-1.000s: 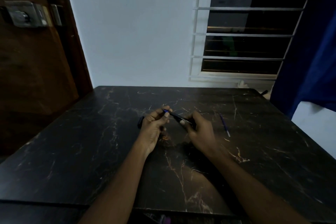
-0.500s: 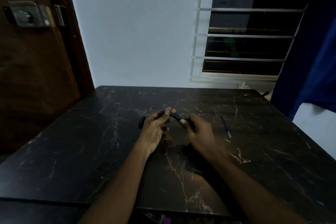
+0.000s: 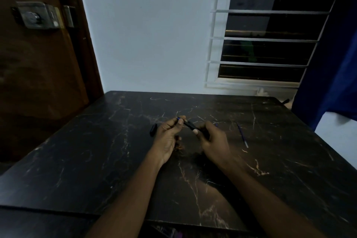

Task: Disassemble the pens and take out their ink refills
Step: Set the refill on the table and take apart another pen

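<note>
Plenty of bare black marble-patterned surface (image 3: 96,160) out to the left of the grip and in front of it toward the near edge, and more open top beyond the hands up to the far edge under the white wall (image 3: 150,35). Both hands are raised just over the middle. The left hand (image 3: 168,137) pinches one end of the slim dark pen barrel (image 3: 190,124) between thumb and fingertips, with a bit of blue showing at that end; the right hand (image 3: 212,141) closes round the other end, so the barrel bridges the two grips. Just left of the left hand lies a small black pen cap (image 3: 153,130) on the surface. Well right of the right hand rests a thin blue ink refill (image 3: 242,135), lying loose. The light is dim, and the barrel's right end is buried in the fingers.
</note>
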